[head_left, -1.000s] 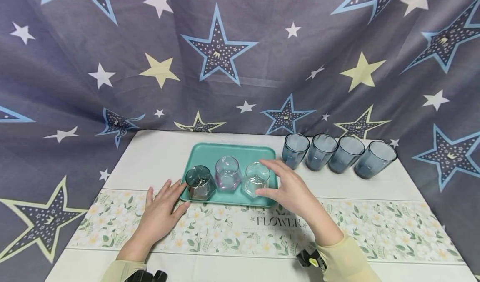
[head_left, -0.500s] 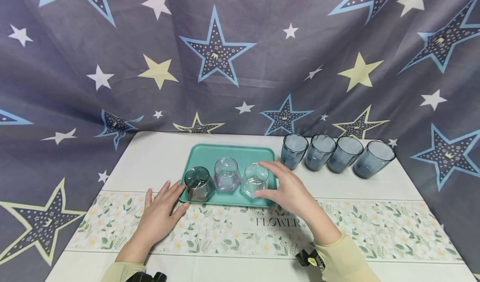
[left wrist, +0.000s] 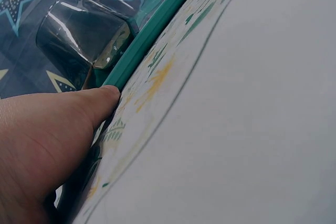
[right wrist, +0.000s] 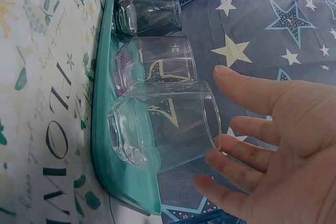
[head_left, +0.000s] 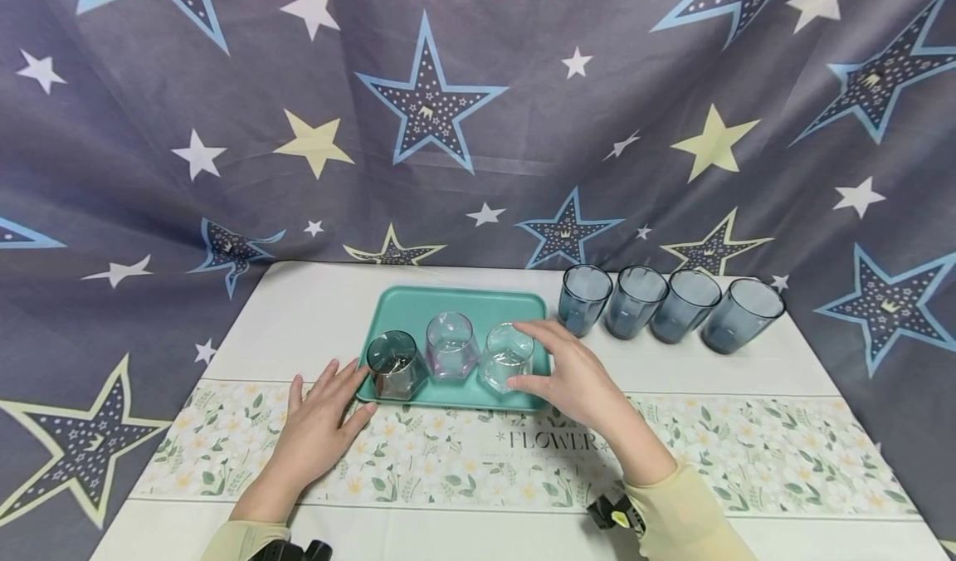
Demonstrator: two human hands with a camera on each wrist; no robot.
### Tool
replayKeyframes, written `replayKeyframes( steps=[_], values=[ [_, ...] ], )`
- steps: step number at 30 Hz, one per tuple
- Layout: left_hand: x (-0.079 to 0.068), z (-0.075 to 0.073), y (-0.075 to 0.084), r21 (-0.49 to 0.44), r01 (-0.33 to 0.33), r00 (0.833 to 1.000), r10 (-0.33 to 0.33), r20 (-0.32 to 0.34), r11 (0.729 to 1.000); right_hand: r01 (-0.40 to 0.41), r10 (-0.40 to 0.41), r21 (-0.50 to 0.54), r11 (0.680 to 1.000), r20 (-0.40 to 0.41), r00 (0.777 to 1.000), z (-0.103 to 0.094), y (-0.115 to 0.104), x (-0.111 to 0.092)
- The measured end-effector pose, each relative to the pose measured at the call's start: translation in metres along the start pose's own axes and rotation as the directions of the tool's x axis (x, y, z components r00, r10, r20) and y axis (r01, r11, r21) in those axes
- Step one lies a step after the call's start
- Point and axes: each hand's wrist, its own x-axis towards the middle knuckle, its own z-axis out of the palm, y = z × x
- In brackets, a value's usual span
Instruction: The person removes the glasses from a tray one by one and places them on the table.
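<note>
A green tray holds three glasses in a row: a dark grey glass, a pink-tinted glass and a clear glass. My right hand is spread around the clear glass's right side. In the right wrist view, its thumb stands apart from the rim, while fingertips lie at the rim's edge; whether they touch is unclear. My left hand lies with fingers extended at the tray's near left corner. The left thumb touches the tray's edge in the left wrist view.
Several blue glasses stand in a row at the back right, the closest to the tray being one blue glass. A floral runner crosses the white table. Behind hangs a star-patterned cloth.
</note>
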Motion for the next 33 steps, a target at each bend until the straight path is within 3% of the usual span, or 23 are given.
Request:
replayKeyframes(
  steps=[33],
  values=[
    [0.0007, 0.0002, 0.0003, 0.003, -0.006, 1.000, 0.006, -0.005, 1.000, 0.016, -0.016, 0.034, 0.999, -0.020, 1.000, 0.0044, 0.0053, 0.0039]
  ],
)
